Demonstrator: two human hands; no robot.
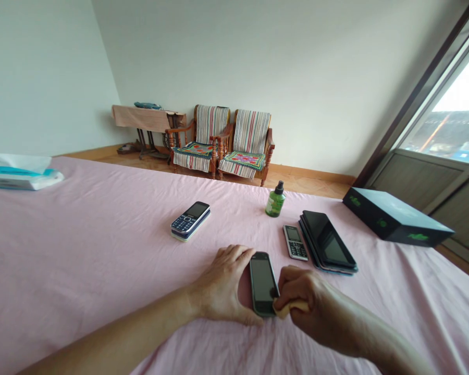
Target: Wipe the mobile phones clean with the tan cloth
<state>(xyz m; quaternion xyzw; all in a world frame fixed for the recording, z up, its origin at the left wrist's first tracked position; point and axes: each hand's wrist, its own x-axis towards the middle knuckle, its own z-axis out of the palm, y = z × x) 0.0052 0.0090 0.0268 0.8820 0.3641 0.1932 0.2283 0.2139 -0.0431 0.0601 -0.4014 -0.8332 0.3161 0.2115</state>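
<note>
A dark touchscreen phone (263, 281) lies face up on the pink cloth in front of me. My left hand (226, 284) grips it from the left, with fingers at its top corner and the thumb by its bottom edge. My right hand (307, 297) is closed on a small yellow-orange cloth (287, 308), which touches the phone's lower right edge. Part of the cloth is hidden inside the fist. Just beyond my right hand lies a silver keypad phone (295, 242), beside a stack of tablets (328, 240).
Another keypad phone (190, 217) tops a small stack on the left. A green spray bottle (275, 200) stands further back. At the right is a black box (398, 216), at the far left a tissue pack (21, 173). Two chairs (245, 138) stand beyond the pink surface.
</note>
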